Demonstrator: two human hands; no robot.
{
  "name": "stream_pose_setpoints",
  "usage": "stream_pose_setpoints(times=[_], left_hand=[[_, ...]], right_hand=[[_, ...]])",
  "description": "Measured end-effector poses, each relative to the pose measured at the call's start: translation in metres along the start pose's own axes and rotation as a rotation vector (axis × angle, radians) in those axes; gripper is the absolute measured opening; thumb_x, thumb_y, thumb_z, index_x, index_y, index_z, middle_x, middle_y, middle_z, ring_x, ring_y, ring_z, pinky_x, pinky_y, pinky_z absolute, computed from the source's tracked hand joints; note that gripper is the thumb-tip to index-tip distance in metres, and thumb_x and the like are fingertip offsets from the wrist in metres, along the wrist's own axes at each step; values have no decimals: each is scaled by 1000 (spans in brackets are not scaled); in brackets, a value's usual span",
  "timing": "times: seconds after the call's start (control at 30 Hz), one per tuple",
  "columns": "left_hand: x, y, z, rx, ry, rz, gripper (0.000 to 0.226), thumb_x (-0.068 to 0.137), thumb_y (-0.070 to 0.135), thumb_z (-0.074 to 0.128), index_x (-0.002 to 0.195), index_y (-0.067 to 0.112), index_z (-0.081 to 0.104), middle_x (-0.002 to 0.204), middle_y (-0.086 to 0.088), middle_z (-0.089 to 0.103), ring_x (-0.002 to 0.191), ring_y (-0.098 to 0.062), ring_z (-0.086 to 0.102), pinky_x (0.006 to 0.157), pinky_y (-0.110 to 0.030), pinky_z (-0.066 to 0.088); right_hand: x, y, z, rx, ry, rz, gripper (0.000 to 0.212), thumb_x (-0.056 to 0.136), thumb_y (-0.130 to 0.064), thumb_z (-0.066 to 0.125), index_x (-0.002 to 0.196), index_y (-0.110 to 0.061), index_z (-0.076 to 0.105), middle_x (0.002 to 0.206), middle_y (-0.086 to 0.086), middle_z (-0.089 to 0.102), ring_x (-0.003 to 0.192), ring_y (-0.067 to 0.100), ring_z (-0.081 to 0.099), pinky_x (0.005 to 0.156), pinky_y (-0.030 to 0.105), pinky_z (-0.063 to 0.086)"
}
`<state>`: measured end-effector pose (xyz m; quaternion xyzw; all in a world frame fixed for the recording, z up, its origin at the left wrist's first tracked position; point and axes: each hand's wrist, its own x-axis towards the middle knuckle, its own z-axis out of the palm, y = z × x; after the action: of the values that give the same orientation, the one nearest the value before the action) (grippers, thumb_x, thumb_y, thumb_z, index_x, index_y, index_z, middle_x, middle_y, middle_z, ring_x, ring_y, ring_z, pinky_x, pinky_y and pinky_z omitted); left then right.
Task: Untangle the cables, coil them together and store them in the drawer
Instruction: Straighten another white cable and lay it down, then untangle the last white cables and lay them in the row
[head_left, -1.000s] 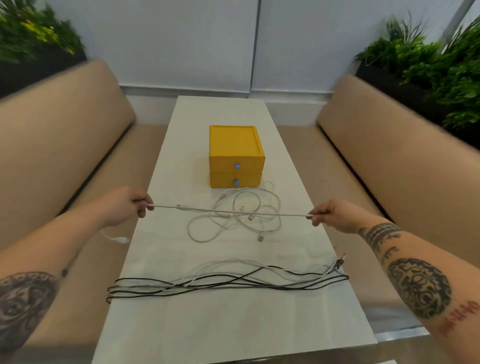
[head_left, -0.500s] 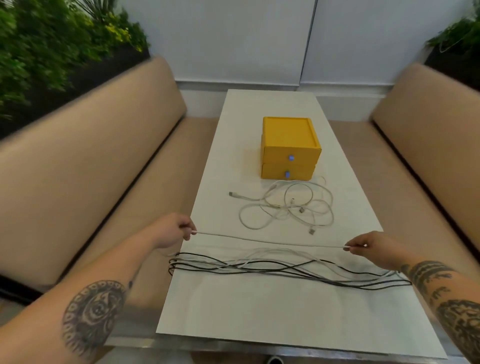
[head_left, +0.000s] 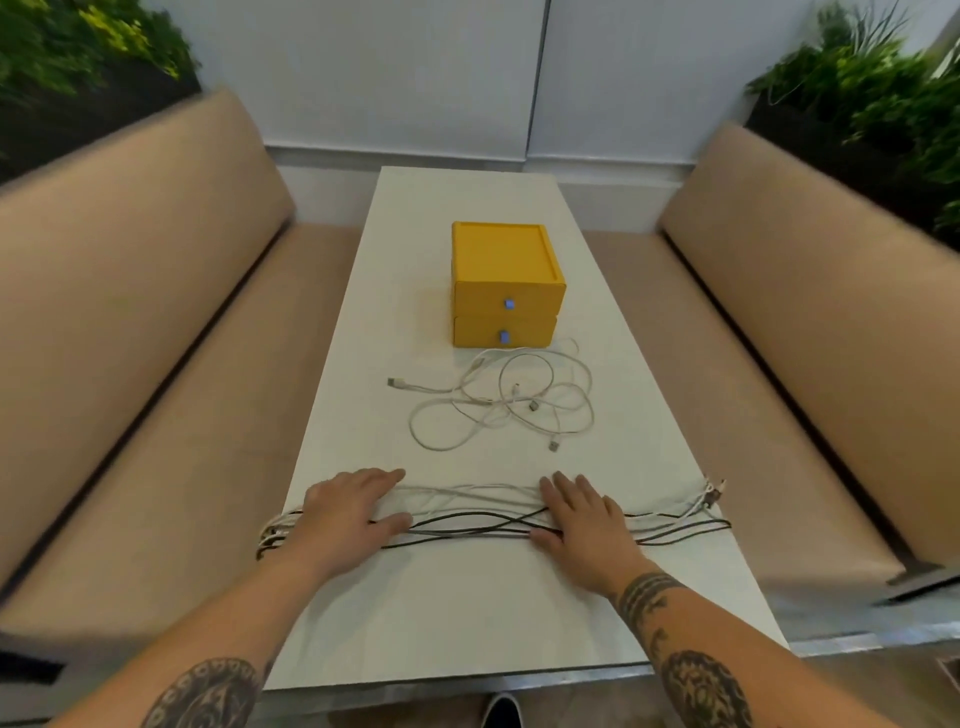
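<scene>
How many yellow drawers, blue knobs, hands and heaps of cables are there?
Yellow drawers: 2, the upper drawer and the lower drawer
Blue knobs: 2, the upper knob and the lower knob
Hands: 2, the left hand and the right hand
Cable heaps: 2, the tangled white heap and the straight bundle
Total: 8

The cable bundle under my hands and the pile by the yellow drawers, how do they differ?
The bundle lies stretched in long runs across the table; the pile is looped and tangled. The bundle mixes black and white cables; the pile looks all white. The left hand and right hand rest flat on the bundle; nothing touches the pile. Both lie on the table, outside the yellow drawers.
</scene>
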<state>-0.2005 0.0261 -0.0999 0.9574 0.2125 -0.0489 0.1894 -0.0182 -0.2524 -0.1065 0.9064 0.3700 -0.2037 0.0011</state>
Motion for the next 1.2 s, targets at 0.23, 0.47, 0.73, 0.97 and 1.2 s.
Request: stream_pose_setpoints(times=[0.23,0.47,0.73,0.97,1.2], left_hand=[[-2,4,37,-10,154,-8,65,71,78,32,117,47,66,110,27,51,108,-7,47,85,-32,21],[8,5,46,-112,313,-40,14,79,41,80,92,47,77,86,32,51,85,-3,43,78,-33,25],[19,10,55,-224,376,-91,15,76,40,74,90,43,77,85,27,57,84,0,42,81,-30,27],[20,15,46,-213,314,-179,15,77,40,75,86,50,73,87,26,59,88,-5,50,83,-32,27],[54,44,15,-113,55,-188,32,74,67,45,91,47,64,93,22,59,96,-2,50,88,-34,27]], right_hand=[[4,11,10,80,211,-43,53,95,-61,34,136,-36,57,155,-5,42,148,22,31,115,44,28],[13,24,37,168,450,-42,38,90,-57,46,105,-37,76,125,-6,70,122,26,61,100,37,37],[37,41,36,300,467,-119,38,87,-59,49,103,-39,77,123,-8,70,122,27,59,102,32,29],[34,41,33,262,449,-137,39,91,-61,45,111,-42,73,130,-11,64,128,21,51,100,37,31],[47,33,-12,245,246,-101,37,86,-64,56,102,-36,75,120,-15,59,116,15,46,95,38,35]])
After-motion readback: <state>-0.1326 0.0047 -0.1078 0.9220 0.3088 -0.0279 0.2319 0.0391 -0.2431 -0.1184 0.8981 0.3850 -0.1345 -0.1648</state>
